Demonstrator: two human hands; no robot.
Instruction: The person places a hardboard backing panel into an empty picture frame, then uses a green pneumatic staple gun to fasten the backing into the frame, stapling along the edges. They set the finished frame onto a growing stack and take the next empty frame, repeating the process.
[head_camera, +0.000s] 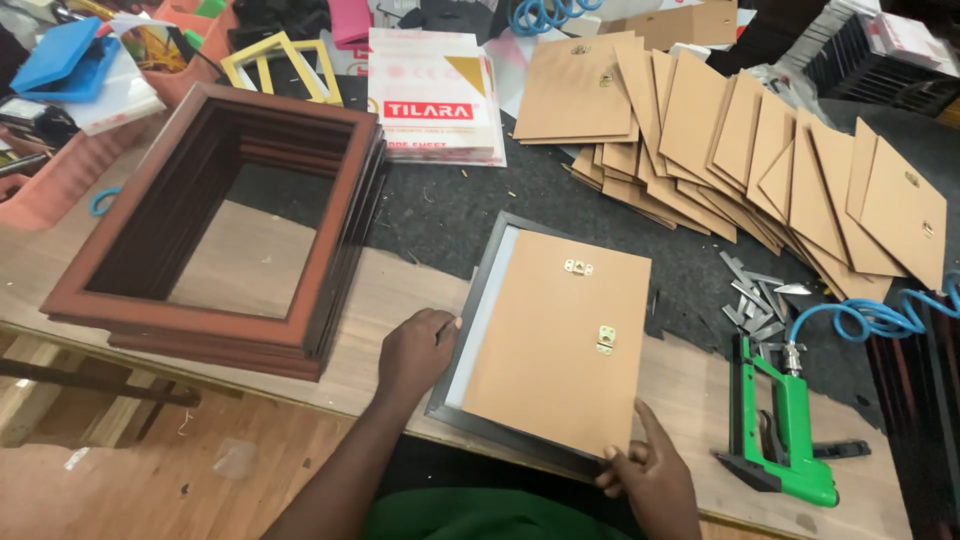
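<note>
desk (400, 290): far edge hidden under clutter | frame stack (215, 215): brown, left, near corner crops a wood offcut | boards (740, 150): fanned, overlapping, count unclear | dark frame (545, 340): face down mid-desk, backing board (555, 340) covers it | left hand (415, 355): curled on frame's left edge | right hand (650, 475): pinching board's near corner, partly cut off | green tool (785, 430): right

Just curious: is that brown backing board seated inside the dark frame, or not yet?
Not yet: the brown backing board lies skewed across the dark frame, white sheet showing.
</note>
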